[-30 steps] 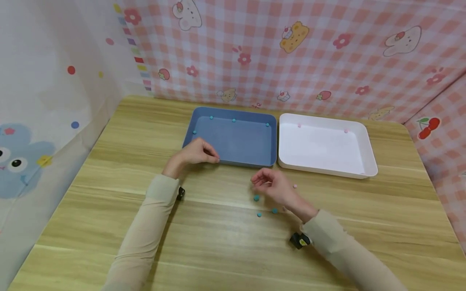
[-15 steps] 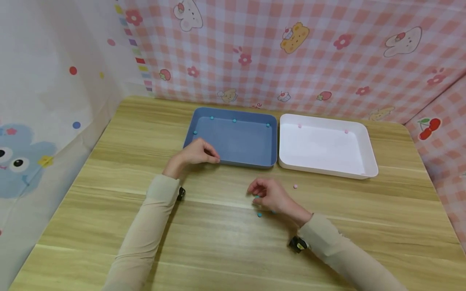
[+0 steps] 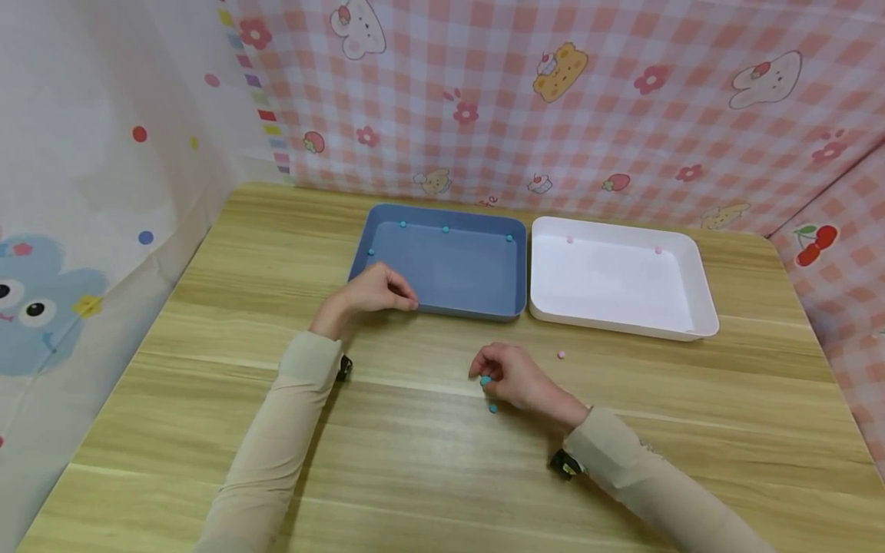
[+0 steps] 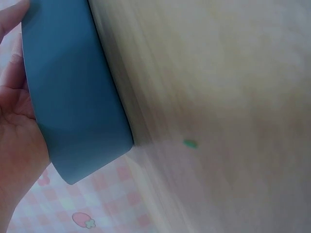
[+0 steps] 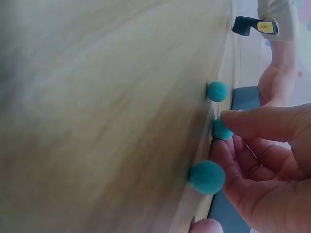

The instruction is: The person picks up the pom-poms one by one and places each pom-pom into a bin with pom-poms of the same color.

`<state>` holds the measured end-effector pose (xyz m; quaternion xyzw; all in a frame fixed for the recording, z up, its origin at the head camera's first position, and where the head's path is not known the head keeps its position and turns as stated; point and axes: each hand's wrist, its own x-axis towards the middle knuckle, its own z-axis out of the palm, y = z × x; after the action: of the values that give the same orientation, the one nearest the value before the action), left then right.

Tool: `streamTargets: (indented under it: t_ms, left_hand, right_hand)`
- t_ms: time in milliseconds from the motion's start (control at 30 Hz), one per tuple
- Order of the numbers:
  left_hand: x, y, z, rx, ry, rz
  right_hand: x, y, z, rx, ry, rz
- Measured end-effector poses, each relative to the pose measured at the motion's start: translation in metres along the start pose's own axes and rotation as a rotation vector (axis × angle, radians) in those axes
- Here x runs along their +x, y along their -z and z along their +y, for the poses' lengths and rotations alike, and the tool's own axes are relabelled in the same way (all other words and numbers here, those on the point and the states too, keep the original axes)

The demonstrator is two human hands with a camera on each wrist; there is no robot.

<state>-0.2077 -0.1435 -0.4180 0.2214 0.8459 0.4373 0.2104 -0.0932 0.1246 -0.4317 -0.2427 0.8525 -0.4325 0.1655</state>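
Note:
My right hand (image 3: 522,376) is low over the wood table, pinching a teal pom-pom (image 5: 222,128) between thumb and index finger; the other fingers curl beneath. A second teal pom-pom (image 3: 493,408) lies just nearer to me, and another teal pom-pom (image 5: 207,177) shows in the right wrist view, hidden by the hand in the head view. Beyond the hand is a pink pom-pom (image 3: 561,355). My left hand (image 3: 373,290) grips the near rim of the blue tray (image 3: 463,313) at its left end, its fingers inside the wall.
Several teal pom-poms (image 3: 445,230) sit along the blue tray's edges. A white tray (image 3: 622,330) stands to its right, with pink pom-poms (image 3: 570,240) at the far side. A checkered cloth (image 3: 415,92) hangs behind the wood table (image 3: 415,461).
My right hand has come down and towards me onto the teal pom-poms, and its thumb and finger have closed on one. The left hand stays at the blue tray's rim.

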Motion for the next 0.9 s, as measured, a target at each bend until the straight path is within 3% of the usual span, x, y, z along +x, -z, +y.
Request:
streamTargets:
  t_ms: [200, 567, 900]
  left_hand:
    - [0.0, 0.0, 0.0, -0.015, -0.004, -0.001]
    - [0.001, -0.001, -0.001, -0.011, 0.022, -0.004]
    - [0.001, -0.001, -0.001, -0.015, 0.006, -0.007]
  right_hand:
    - [0.001, 0.001, 0.002, 0.011, 0.002, 0.012]
    - [0.001, 0.011, -0.007, 0.091, -0.069, 0.064]
    - [0.007, 0.021, -0.015, 0.102, -0.033, 0.138]
